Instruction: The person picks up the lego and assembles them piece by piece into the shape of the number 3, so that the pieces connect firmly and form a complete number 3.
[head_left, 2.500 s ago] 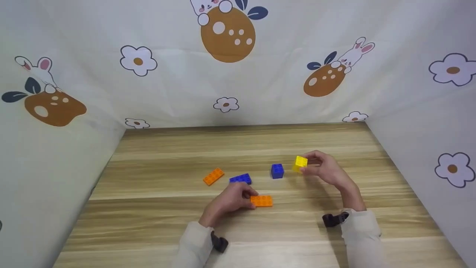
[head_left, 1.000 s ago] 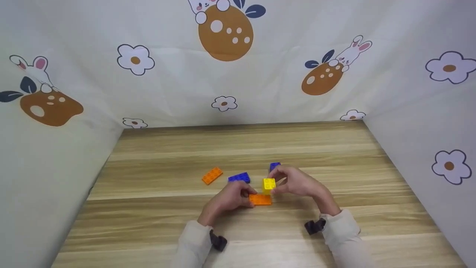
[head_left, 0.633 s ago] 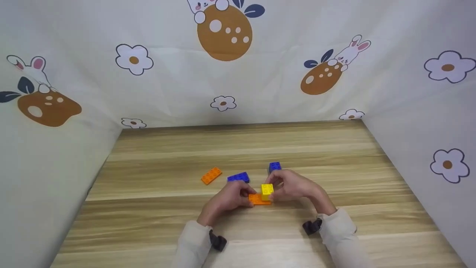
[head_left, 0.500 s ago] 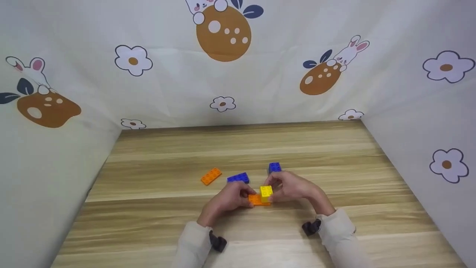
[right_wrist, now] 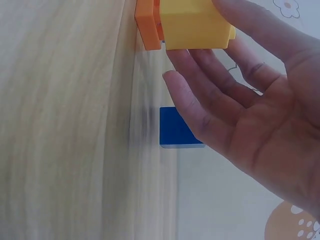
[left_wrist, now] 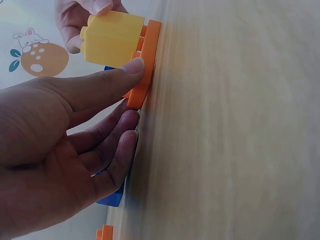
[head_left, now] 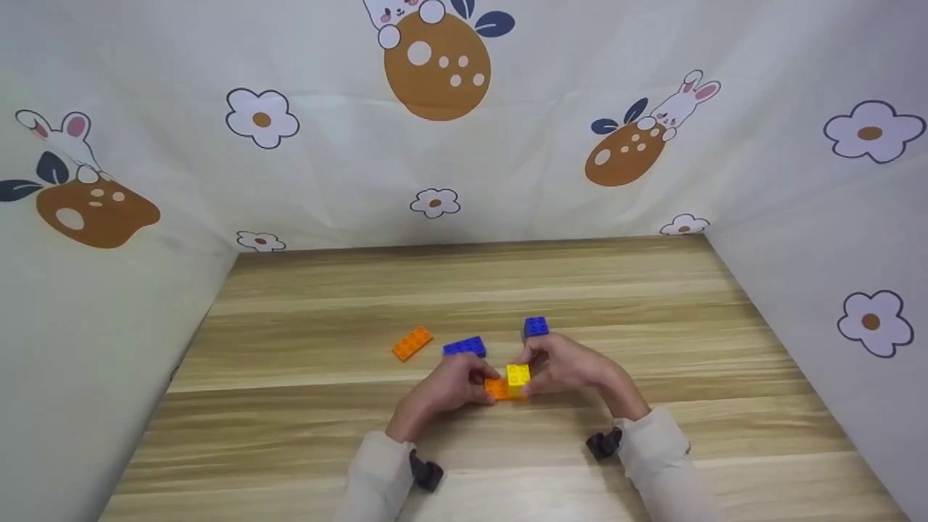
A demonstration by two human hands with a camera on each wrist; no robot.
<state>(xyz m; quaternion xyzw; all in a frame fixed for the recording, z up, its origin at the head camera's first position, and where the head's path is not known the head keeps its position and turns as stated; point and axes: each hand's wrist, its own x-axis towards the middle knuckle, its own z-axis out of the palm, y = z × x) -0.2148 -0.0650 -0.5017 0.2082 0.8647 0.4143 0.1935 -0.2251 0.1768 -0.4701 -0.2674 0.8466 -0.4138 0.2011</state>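
Observation:
My left hand pinches the left end of an orange toy brick lying flat on the wooden table. Between the thumb and fingers of my right hand is a yellow square toy brick, upright over the orange brick's right end. In the left wrist view, orange studs show in a thin gap between the yellow brick and the orange brick. The right wrist view shows a similar slit beside the yellow brick.
Just behind my right hand stands a blue square brick. A longer blue brick lies behind my left hand, and a second orange brick is farther left. Patterned cloth surrounds the wooden table at its back and sides.
My right hand has carried the yellow brick leftward and toward me, then down onto the orange brick's right end. My left hand has kept its grip on the orange brick.

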